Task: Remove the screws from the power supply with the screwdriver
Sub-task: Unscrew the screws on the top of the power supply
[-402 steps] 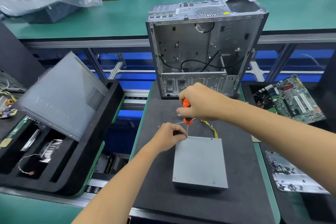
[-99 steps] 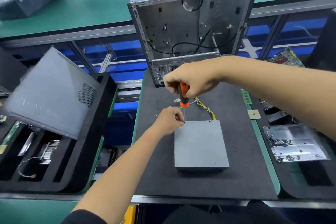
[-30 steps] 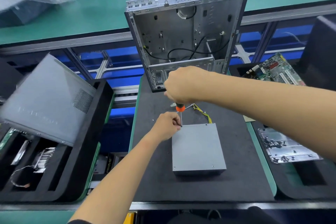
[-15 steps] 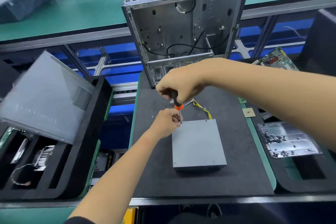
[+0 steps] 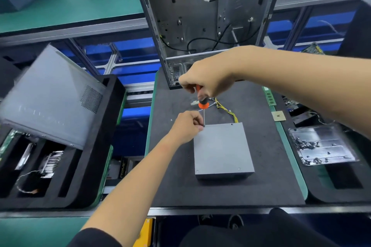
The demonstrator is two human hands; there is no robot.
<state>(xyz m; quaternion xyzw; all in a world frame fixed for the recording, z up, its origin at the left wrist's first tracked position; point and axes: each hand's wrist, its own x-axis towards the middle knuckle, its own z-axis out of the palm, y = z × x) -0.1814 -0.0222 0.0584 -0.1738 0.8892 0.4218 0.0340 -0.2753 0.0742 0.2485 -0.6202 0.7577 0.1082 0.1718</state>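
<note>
Gripping the orange-and-black handle of the screwdriver [image 5: 202, 102], the right hand [image 5: 208, 80] held the tool nearly upright, its tip at the far-left corner of the grey power supply [image 5: 221, 148]. The left hand [image 5: 186, 126] was curled beside that corner, fingers pinching the shaft near the tip. The power supply lay flat mid-way across the black foam mat [image 5: 261, 186], with bare mat on its near, left and right sides. Its yellow wires [image 5: 228, 111] trailed toward the open computer case [image 5: 200, 16] standing at the mat's far edge.
</note>
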